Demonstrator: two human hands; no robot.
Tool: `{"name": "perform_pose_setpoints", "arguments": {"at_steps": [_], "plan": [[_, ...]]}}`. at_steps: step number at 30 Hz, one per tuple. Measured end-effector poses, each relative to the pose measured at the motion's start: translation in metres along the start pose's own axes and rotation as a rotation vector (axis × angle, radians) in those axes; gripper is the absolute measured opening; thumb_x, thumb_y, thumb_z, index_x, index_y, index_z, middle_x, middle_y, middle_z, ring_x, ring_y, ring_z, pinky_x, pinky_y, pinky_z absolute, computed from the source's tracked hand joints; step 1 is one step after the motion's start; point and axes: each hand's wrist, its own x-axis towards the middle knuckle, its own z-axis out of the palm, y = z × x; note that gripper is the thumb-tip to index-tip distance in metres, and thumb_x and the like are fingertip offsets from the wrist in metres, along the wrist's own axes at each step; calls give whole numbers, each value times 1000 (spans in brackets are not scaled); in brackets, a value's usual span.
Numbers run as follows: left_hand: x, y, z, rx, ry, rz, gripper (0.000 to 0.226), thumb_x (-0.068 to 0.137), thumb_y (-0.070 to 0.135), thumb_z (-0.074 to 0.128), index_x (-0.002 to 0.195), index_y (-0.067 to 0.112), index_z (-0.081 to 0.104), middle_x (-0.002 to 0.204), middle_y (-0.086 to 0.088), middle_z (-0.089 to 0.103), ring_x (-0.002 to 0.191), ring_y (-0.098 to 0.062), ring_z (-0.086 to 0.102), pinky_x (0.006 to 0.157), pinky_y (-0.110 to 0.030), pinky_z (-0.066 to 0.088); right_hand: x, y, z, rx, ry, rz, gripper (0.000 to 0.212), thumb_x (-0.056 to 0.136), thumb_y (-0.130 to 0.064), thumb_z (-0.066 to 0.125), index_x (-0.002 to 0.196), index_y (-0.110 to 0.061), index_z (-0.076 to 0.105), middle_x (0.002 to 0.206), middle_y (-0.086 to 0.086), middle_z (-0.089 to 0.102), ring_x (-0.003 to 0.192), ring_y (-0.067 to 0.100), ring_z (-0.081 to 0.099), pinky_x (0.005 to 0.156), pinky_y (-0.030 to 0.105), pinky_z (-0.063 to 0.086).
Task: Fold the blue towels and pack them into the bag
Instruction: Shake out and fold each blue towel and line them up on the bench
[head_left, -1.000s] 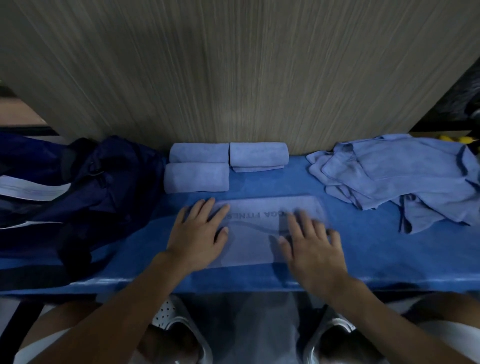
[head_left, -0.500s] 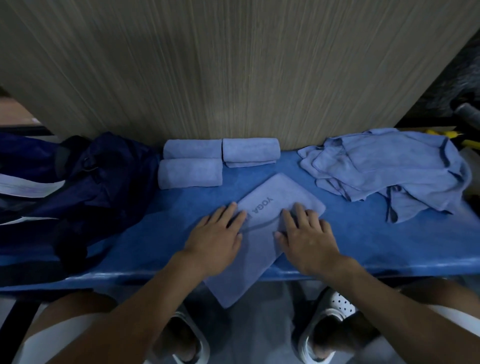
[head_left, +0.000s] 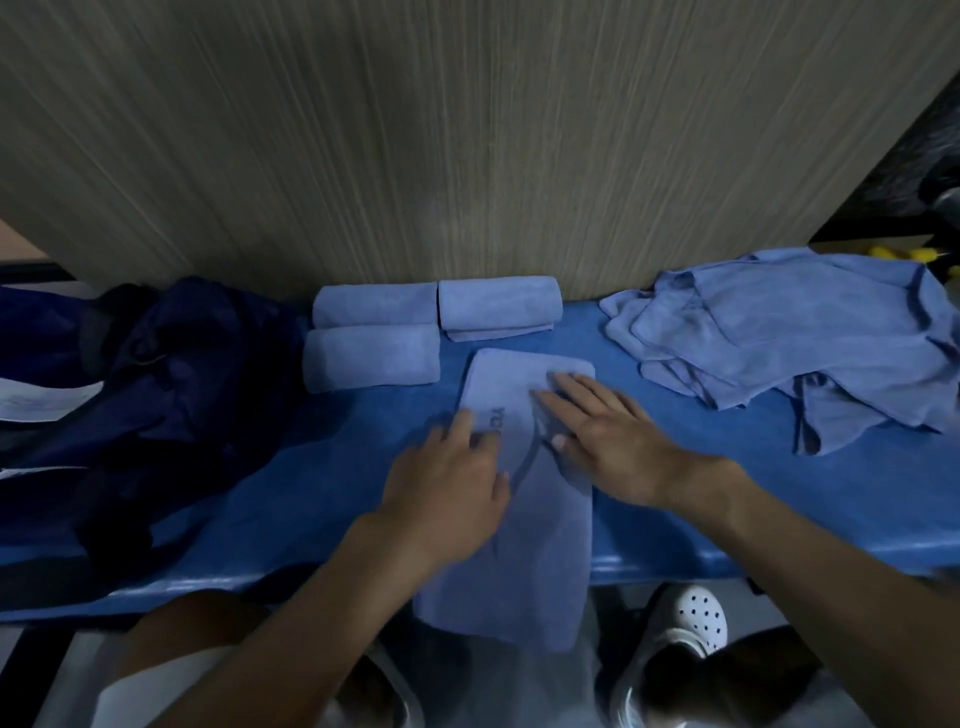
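The step in hand is the folding of one towel (head_left: 524, 545), not the packing. It lies as a long narrow strip on the blue surface (head_left: 779, 493), its far end near the wall panel (head_left: 467, 156) and its near end hanging over the front edge toward the person's knees. Dark lettering shows on it between the two hands.

Both hands lie flat on the strip with fingers straight, pinching nothing. The left hand (head_left: 447, 488) rests on the left edge of the strip, partly on the surface beside it. The right hand (head_left: 608, 447) presses the far right part, fingers pointing away and to the left.

Three finished towels (head_left: 371, 364) sit in a cluster at the back, just beyond the strip and apart from it. A loose pile (head_left: 779, 332) of unfolded ones waits on the right. The dark bag (head_left: 166, 395) slumps on the left, and no towel can be seen inside it.

My judgement: the strip is smoothed and lined up, so the next move calls for taking one end and rolling or folding it along its length, keeping the edges even, until it matches the three behind. Most of the task remains.
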Motion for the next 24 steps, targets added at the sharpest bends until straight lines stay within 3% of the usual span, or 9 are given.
{"name": "perform_pose_setpoints", "arguments": {"at_steps": [3, 6, 8, 11, 13, 15, 19, 24], "plan": [[15, -5, 7, -3, -25, 78, 49, 101, 39, 33, 147, 24, 30, 150, -3, 25, 122, -28, 39, 93, -40, 41, -1, 1, 13, -59, -7, -26, 82, 77, -61, -12, 154, -34, -3, 161, -7, -17, 146, 9, -20, 119, 41, -7], [19, -7, 10, -139, -59, 82, 39, 99, 44, 37, 130, 24, 49, 134, 2, 36, 114, -26, 43, 93, -42, 46, 13, 14, 5, -30, -42, -88, 59, 98, -47, 11, 153, -36, -4, 159, -11, -22, 143, 5, -26, 119, 40, -12], [29, -11, 7, -353, 22, 12, 32, 98, 43, 43, 119, 21, 55, 121, 4, 43, 104, -21, 53, 88, -43, 50, 22, 21, -2, 45, -84, -127, 58, 103, -32, 31, 153, -37, 3, 159, -16, -18, 143, 2, -23, 118, 39, -13], [54, -21, 9, -533, 174, -176, 32, 97, 40, 50, 119, 15, 52, 113, -2, 50, 93, -19, 56, 77, -35, 50, 30, 26, 1, 295, 147, -76, 65, 93, -43, 49, 152, -32, 24, 160, -13, 11, 148, 5, 2, 121, 46, 6], [66, -26, 17, -577, 250, -216, 30, 95, 39, 56, 111, 14, 54, 103, -3, 55, 87, -17, 55, 66, -27, 42, 36, 29, 3, 301, 253, 45, 80, 87, -62, 46, 153, -27, 18, 159, -10, 18, 146, 8, 11, 118, 42, 12], [73, -30, 23, -599, 279, -226, 27, 93, 37, 61, 100, 11, 56, 91, -2, 56, 82, -18, 56, 58, -26, 34, 40, 31, 5, 217, 200, 84, 96, 80, -76, 36, 155, -26, 3, 161, -10, 9, 147, 7, 2, 119, 39, 5], [74, -32, 29, -623, 283, -175, 26, 90, 34, 66, 95, 10, 58, 77, 3, 51, 72, -12, 50, 51, -18, 28, 35, 37, 6, 225, 112, 100, 95, 87, -65, 46, 153, -26, -9, 162, -12, -1, 146, 3, -10, 120, 42, -7], [72, -19, 29, -685, 239, -160, 29, 89, 39, 66, 90, 11, 57, 72, -1, 55, 65, -14, 55, 52, -29, 44, 9, 40, -3, 219, 104, 143, 104, 83, -63, 57, 154, -25, -8, 161, -9, 8, 147, 9, 2, 118, 39, 4]]}}
